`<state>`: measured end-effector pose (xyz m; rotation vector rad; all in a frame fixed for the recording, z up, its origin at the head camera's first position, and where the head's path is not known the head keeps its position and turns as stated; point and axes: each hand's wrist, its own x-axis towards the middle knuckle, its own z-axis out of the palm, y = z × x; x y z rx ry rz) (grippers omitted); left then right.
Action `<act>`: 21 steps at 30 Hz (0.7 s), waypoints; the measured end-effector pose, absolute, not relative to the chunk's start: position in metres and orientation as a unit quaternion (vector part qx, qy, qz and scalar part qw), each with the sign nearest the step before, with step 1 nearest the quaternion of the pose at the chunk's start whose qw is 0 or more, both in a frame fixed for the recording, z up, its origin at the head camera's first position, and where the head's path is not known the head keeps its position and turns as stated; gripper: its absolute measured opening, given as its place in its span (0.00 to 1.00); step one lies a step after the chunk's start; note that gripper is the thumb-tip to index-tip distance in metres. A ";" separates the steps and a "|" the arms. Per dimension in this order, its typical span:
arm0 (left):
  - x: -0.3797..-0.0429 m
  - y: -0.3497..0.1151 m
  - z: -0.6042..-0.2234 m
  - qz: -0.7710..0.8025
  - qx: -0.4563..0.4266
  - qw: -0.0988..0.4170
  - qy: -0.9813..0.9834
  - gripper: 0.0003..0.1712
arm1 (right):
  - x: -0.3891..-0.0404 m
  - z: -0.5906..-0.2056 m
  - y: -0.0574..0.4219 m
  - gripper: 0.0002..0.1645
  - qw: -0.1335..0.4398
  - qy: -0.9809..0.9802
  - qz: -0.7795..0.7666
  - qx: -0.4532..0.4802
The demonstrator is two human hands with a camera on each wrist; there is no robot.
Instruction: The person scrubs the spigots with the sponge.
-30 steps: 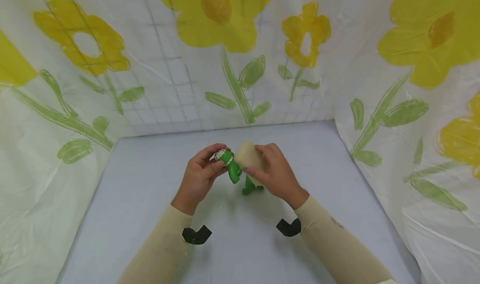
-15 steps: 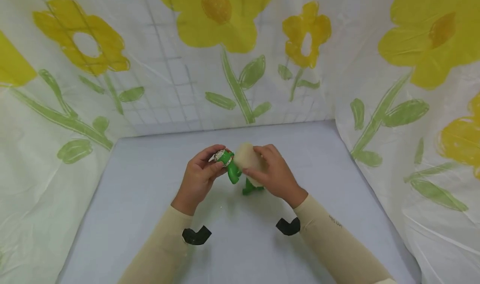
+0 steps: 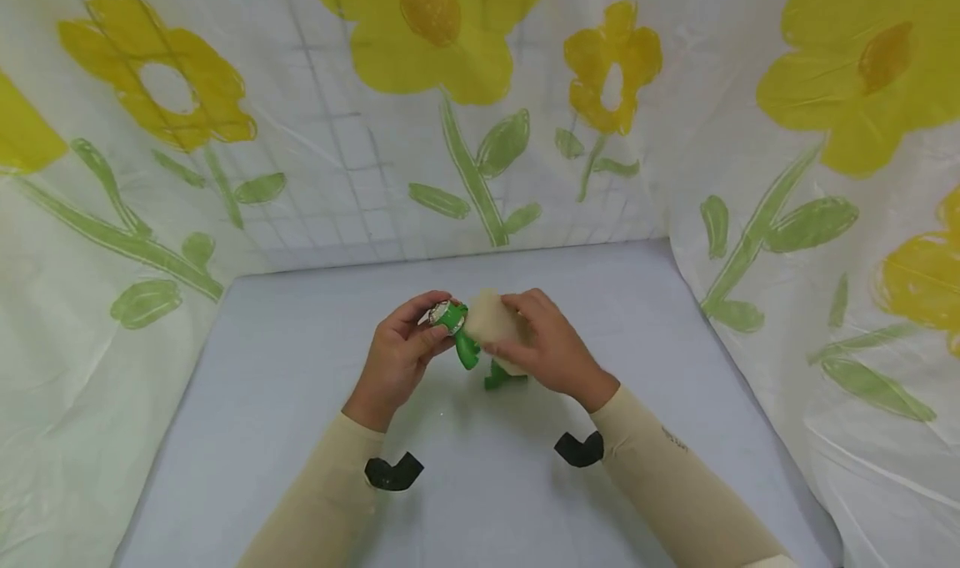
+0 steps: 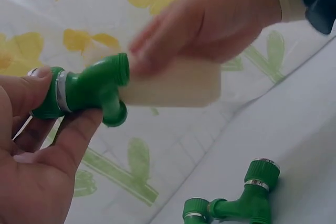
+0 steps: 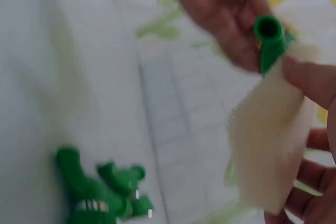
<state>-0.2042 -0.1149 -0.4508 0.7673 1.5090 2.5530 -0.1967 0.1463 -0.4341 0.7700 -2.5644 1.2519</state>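
My left hand (image 3: 401, 355) grips a green plastic tap (image 4: 97, 82) by its banded end, thumb on one side and fingers on the other. The tap's open spout end points toward my right hand (image 3: 555, 351). In that right hand I hold a cream sponge (image 3: 491, 319) between thumb and fingers. The sponge lies right up against the tap in the right wrist view, and my right hand looks blurred in the left wrist view. Below the hands, another green tap (image 4: 257, 195) with silver bands lies on the table, partly hidden by the sponge in the head view.
A pale cloth covers the table (image 3: 300, 485). White curtains (image 3: 315, 176) printed with yellow flowers and green stems stand along the back and both sides. A black curved piece (image 3: 393, 472) sits at the left wrist, and another black piece (image 3: 579, 449) at the right.
My right hand and the sponge have shifted slightly left and down against the tap. The left hand keeps nearly the same place and hold.
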 end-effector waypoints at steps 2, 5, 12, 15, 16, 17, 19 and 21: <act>-0.203 -0.114 -0.451 0.834 0.252 0.043 0.489 0.22 | -0.200 -0.438 0.148 0.39 0.099 -0.880 0.415 0.208; -0.203 -0.113 -0.452 0.835 0.246 0.040 0.490 0.22 | -0.199 -0.441 0.148 0.40 0.093 -0.881 0.415 0.207; -0.206 -0.115 -0.449 0.841 0.232 0.015 0.488 0.22 | -0.193 -0.434 0.139 0.40 0.089 -0.833 0.427 0.341; -0.205 -0.116 -0.447 0.840 0.240 0.021 0.486 0.22 | -0.199 -0.439 0.139 0.40 0.116 -0.855 0.425 0.275; -0.205 -0.116 -0.446 0.839 0.241 0.023 0.487 0.22 | -0.201 -0.442 0.140 0.40 0.124 -0.864 0.421 0.246; -0.204 -0.116 -0.446 0.838 0.241 0.025 0.488 0.22 | -0.203 -0.445 0.140 0.40 0.130 -0.874 0.414 0.219; -0.204 -0.116 -0.447 0.838 0.239 0.027 0.489 0.22 | -0.205 -0.448 0.140 0.41 0.141 -0.886 0.397 0.190; -0.204 -0.116 -0.448 0.843 0.228 0.022 0.487 0.22 | -0.202 -0.449 0.139 0.42 0.148 -0.888 0.384 0.207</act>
